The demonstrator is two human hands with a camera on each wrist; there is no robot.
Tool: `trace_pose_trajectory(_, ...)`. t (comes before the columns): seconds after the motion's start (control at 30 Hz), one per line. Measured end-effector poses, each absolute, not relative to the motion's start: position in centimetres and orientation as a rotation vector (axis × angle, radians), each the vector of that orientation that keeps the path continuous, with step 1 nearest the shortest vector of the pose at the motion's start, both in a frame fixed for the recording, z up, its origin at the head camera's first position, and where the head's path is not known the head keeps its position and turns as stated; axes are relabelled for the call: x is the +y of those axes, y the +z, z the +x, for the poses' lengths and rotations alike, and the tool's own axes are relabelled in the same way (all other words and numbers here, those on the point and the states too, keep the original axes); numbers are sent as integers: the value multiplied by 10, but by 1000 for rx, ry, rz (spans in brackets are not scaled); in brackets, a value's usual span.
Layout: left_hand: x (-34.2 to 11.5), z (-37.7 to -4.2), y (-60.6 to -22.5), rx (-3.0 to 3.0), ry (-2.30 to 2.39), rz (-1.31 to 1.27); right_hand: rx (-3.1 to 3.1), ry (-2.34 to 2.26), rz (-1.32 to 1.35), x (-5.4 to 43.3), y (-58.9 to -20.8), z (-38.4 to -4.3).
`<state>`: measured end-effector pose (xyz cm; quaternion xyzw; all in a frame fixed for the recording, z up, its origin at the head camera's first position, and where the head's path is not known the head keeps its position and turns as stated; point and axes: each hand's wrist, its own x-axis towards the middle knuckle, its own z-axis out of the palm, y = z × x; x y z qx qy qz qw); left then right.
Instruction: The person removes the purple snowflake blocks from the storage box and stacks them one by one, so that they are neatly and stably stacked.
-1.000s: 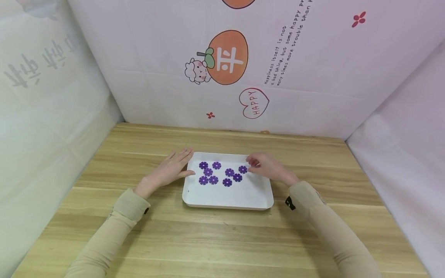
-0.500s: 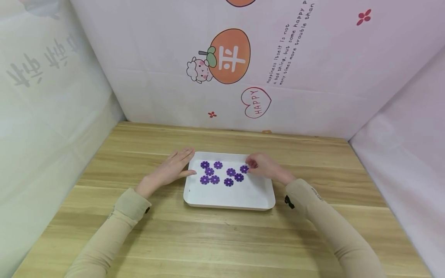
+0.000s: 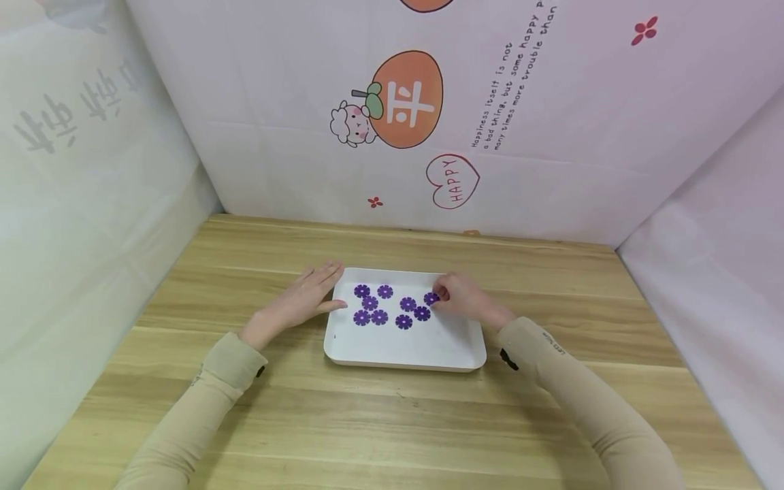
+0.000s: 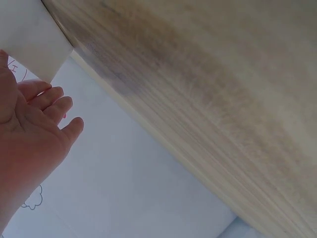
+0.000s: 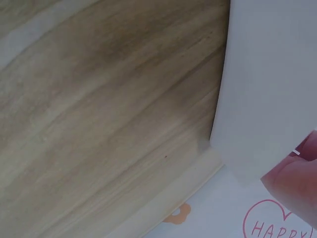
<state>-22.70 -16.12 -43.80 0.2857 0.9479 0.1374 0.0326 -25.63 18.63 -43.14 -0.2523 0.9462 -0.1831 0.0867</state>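
A white tray [image 3: 404, 350] lies on the table with several flat purple flower-shaped discs with notched edges, such as this disc [image 3: 403, 322], spread over its far half. My left hand [image 3: 300, 297] lies at the tray's left rim, fingers stretched along it and thumb reaching over the edge. The left wrist view shows the same hand [image 4: 34, 114] against the tray's outer wall. My right hand [image 3: 462, 297] reaches over the right side, curled fingertips pinching the rightmost purple disc [image 3: 431, 299]. In the right wrist view only its fingertips [image 5: 294, 181] show past the tray wall [image 5: 267, 74].
The wooden table [image 3: 392, 422] extends around the tray on all sides. A white printed cloth [image 3: 288, 136] stands behind the table's far edge, and pale cloth walls flank it left and right.
The right fingers have curled in more around the rightmost disc. The left hand keeps its place at the tray's rim, and the head view has shifted slightly.
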Motion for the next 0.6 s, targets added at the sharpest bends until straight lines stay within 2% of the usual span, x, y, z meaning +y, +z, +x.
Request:
trace_pose_trajectory(0.27, -161, -227, -440, 2933, 418, 900, 2822, -540, -674, 183, -434, -255)
trace_pose_trajectory(0.6, -161, -226, -439, 2952, 421, 924, 2824, -572, -725, 182, -433, -254)
